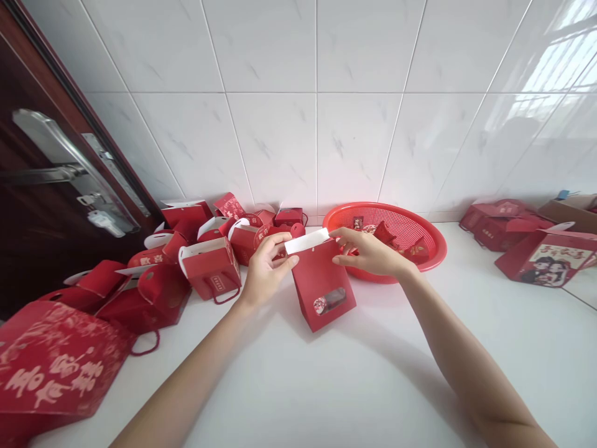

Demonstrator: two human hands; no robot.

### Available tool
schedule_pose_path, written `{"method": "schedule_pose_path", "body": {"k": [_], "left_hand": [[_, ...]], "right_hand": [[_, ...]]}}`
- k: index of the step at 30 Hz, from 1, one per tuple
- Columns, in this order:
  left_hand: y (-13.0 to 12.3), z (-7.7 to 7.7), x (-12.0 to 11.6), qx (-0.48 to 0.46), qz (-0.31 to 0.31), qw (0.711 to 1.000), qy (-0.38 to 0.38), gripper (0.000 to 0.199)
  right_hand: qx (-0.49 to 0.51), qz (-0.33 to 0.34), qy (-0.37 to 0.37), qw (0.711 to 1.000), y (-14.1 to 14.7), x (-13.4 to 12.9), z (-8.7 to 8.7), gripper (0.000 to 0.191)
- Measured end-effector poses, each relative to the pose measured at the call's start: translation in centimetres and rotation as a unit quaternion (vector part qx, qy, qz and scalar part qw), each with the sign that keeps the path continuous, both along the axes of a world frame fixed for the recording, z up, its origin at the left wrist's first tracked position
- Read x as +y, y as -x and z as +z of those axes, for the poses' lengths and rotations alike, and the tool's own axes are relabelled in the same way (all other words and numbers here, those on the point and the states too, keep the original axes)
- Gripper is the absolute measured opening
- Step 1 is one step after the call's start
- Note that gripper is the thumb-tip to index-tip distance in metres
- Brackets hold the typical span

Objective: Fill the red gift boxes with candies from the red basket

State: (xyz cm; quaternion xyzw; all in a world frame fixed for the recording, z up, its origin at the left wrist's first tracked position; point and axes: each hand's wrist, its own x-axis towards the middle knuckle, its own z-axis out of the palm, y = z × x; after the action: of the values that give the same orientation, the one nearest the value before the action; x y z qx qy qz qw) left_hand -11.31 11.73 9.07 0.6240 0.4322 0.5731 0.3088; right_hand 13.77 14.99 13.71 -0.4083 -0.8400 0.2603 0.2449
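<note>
A red paper bag-shaped box stands on the white table at the centre, slightly tilted, with a clear window and a round sticker low on its front. Its white-lined top flap shows at the upper edge. My left hand pinches the top left corner between thumb and fingers. On the other side, my right hand has its fingers closed at the top right corner. Just behind my right hand is a red plastic basket holding small red packets.
Many red gift boxes crowd the left side, with a large patterned red bag nearest. More red boxes and a cardboard box are at the right. A tiled wall rises behind; a door handle is at the left.
</note>
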Motion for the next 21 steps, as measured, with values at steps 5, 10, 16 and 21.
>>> {"method": "schedule_pose_path", "body": {"k": [5,10,16,21], "left_hand": [[0.43,0.02,0.52,-0.074,-0.026,0.994,0.077,0.056],[0.3,0.13,0.32,-0.1,-0.069,0.99,0.078,0.059],[0.43,-0.1,0.51,-0.112,-0.096,0.984,0.1,0.058],[0.03,-0.16,0.31,-0.093,-0.175,0.97,0.14,0.047]], "right_hand": [[0.042,-0.014,0.003,0.999,0.41,0.4,-0.68,0.036],[0.11,0.039,0.088,0.989,0.45,0.54,-0.93,0.022],[0.218,0.076,0.162,0.959,0.7,0.56,-0.6,0.016],[0.272,0.066,0.137,0.95,1.0,0.53,-0.56,0.023]]}}
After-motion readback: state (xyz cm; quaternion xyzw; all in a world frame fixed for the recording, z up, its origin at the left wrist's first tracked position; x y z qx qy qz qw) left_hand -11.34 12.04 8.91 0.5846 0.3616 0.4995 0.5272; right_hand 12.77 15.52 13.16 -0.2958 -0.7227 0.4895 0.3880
